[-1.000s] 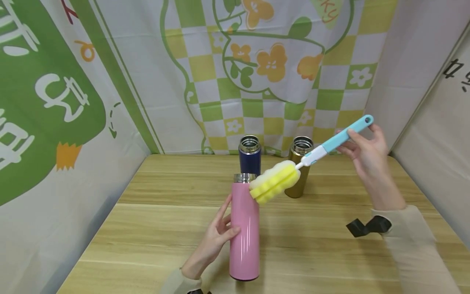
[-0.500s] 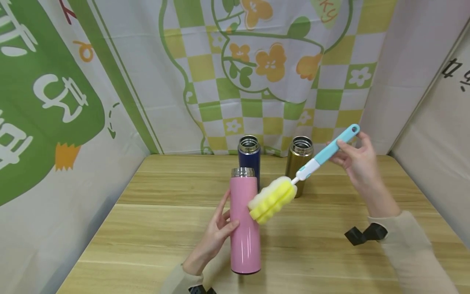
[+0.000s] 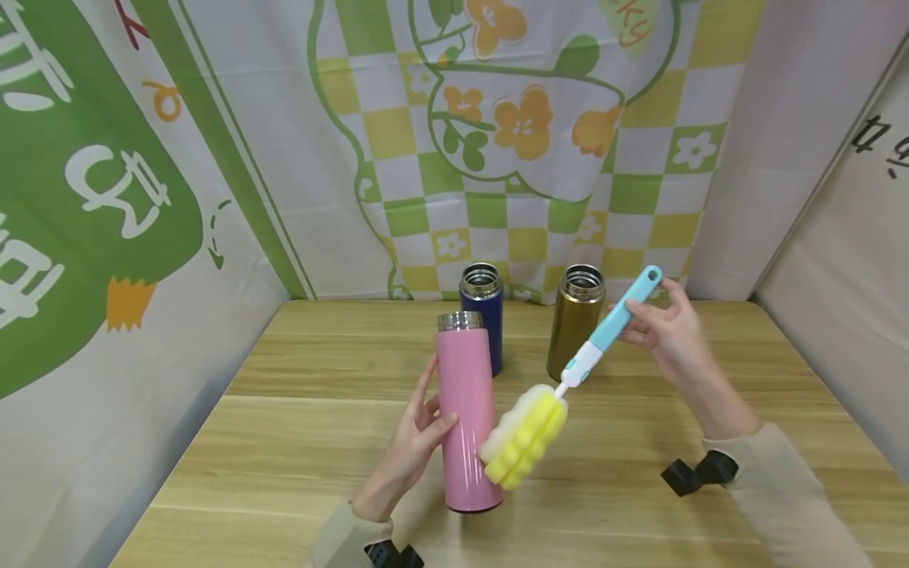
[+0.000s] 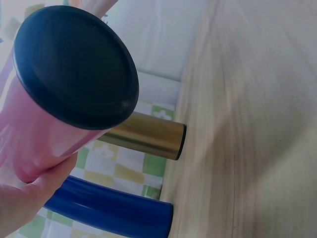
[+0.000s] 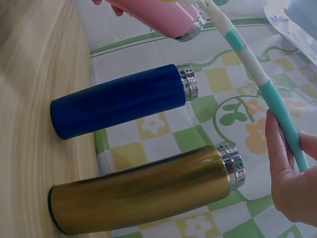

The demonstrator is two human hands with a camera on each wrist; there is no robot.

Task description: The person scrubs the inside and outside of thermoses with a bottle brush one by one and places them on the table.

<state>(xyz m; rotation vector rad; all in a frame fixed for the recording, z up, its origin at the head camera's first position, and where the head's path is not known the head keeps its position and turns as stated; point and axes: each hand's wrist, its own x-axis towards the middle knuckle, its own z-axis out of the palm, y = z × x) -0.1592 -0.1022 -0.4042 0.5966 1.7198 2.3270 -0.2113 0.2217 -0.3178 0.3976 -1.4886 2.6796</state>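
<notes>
My left hand (image 3: 415, 442) grips a pink thermos flask (image 3: 465, 402) by its side. The flask leans slightly to the left, and its dark base (image 4: 77, 67) faces the left wrist camera, raised off the table. In my right hand (image 3: 667, 331) a bottle brush (image 3: 614, 323) is pinched by its turquoise handle. Its yellow and white sponge head (image 3: 525, 438) points down and left, overlapping the flask's lower right side in the head view. The right wrist view shows fingers (image 5: 280, 144) and thumb on either side of the handle.
Behind the pink flask stands a dark blue flask (image 3: 490, 315), lidless with a steel neck. A gold flask (image 3: 575, 319), also lidless, stands to its right. Both are upright on the wooden table (image 3: 319, 442). A patterned cloth (image 3: 497, 213) hangs along the back edge.
My right hand has moved left and down, carrying the sponge head lower along the pink flask. My left hand has raised the flask and tipped it a little to the left.
</notes>
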